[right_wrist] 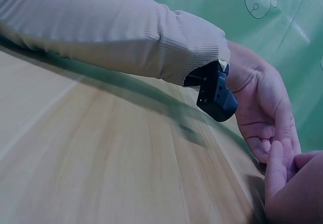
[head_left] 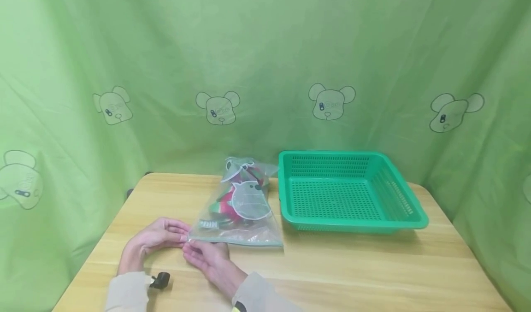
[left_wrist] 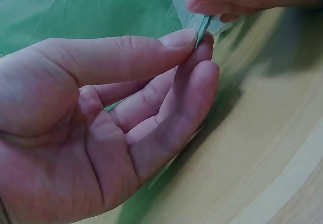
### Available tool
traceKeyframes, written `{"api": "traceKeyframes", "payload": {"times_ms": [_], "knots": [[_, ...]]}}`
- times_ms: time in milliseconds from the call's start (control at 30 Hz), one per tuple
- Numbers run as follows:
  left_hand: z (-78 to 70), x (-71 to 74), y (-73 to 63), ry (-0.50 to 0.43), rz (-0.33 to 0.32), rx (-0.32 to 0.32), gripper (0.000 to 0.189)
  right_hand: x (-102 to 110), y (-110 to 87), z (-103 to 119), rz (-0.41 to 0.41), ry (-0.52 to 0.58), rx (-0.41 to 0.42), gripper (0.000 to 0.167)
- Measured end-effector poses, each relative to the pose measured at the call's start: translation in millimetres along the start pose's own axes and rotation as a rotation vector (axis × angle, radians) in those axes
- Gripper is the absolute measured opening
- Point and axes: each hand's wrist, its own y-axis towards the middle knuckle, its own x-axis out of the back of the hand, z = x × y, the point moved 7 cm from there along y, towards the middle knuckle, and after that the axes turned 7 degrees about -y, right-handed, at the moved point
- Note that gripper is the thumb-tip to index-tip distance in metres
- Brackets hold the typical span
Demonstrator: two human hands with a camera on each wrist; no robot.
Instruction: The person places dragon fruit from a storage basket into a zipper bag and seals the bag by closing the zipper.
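Observation:
A clear zip bag point(head_left: 246, 231) with white printed shapes lies on the table, its green-edged opening toward me. Red and green things point(head_left: 227, 206) show through the plastic. My left hand point(head_left: 159, 234) pinches the bag's near left corner between thumb and forefinger; the left wrist view shows the green zip strip point(left_wrist: 202, 30) at the fingertips of that hand point(left_wrist: 126, 98). Right beside it, my right hand point(head_left: 213, 259) pinches the same edge with its thumb on top. In the right wrist view the fingers of both hands meet, and the bag is hidden.
A green perforated plastic basket point(head_left: 352, 224) stands to the right of the bag on the wooden table point(head_left: 352, 275). Green curtains point(head_left: 265, 40) with bear-head outlines hang behind and at both sides. A small black camera point(right_wrist: 217, 93) sits at the left sleeve cuff.

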Motion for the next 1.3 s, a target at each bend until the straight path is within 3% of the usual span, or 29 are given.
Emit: {"api": "traceKeyframes", "payload": {"times_ms": [367, 1300], "knots": [[-0.3, 0.4, -1.0, 0.010, -0.045, 0.019, 0.038, 8, -0.9, 0, 0.030, 0.047, -0.010, 0.025], [-3.8, 0.0, -3.5, 0.034, -0.047, 0.017, 0.038, 32, -16.3, 9, 0.126, 0.046, -0.042, 0.024]]}}
